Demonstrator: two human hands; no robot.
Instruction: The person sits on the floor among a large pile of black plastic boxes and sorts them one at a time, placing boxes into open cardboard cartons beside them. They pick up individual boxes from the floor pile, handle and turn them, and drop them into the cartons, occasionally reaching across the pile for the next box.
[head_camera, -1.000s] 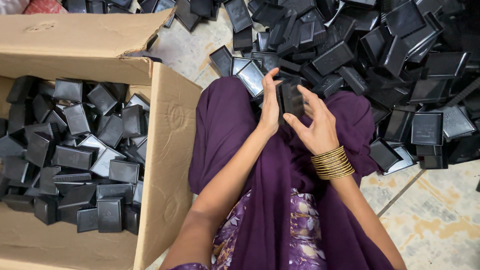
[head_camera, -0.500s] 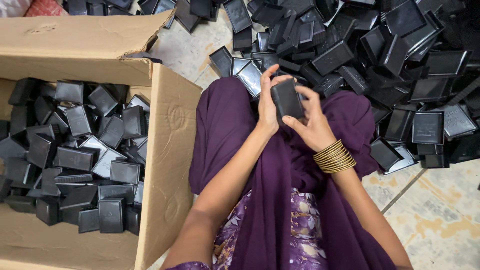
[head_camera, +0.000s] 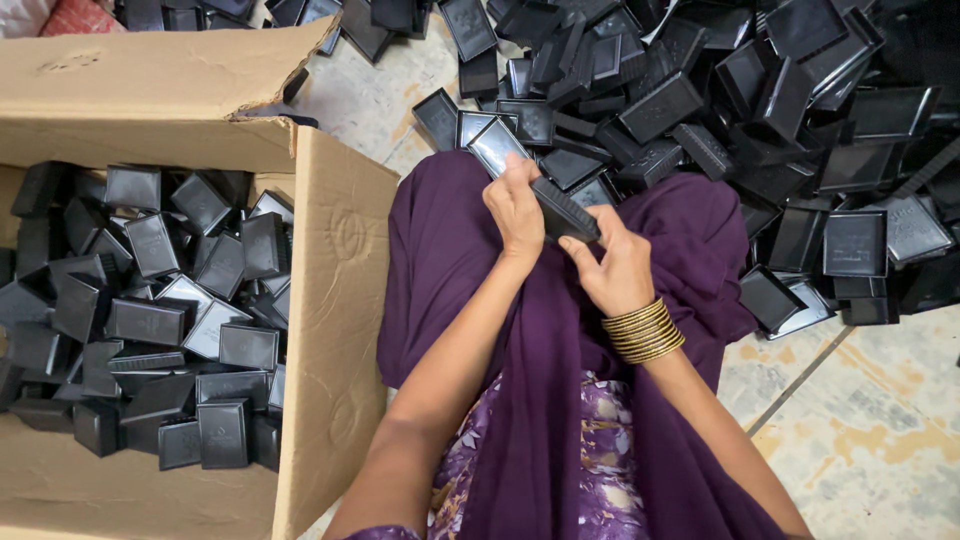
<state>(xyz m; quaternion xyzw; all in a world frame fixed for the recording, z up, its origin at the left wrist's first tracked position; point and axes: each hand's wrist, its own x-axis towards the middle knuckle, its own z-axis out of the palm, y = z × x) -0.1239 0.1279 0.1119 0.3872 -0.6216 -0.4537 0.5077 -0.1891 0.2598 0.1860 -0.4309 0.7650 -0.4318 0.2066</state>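
Note:
A small black plastic box (head_camera: 563, 209) is held between both hands above my purple-clad lap (head_camera: 560, 400). My left hand (head_camera: 516, 210) grips its left end with the fingers curled over it. My right hand (head_camera: 618, 268), with gold bangles on the wrist, pinches its lower right edge. The box is tilted, so its ribbed side shows.
An open cardboard carton (head_camera: 340, 300) at my left holds several black boxes (head_camera: 150, 310). A large heap of loose black boxes and lids (head_camera: 720, 110) covers the tiled floor (head_camera: 860, 420) ahead and to the right.
The black box has been turned from upright to a tilted, edge-on position and lowered slightly toward my lap. Both hands stayed on it.

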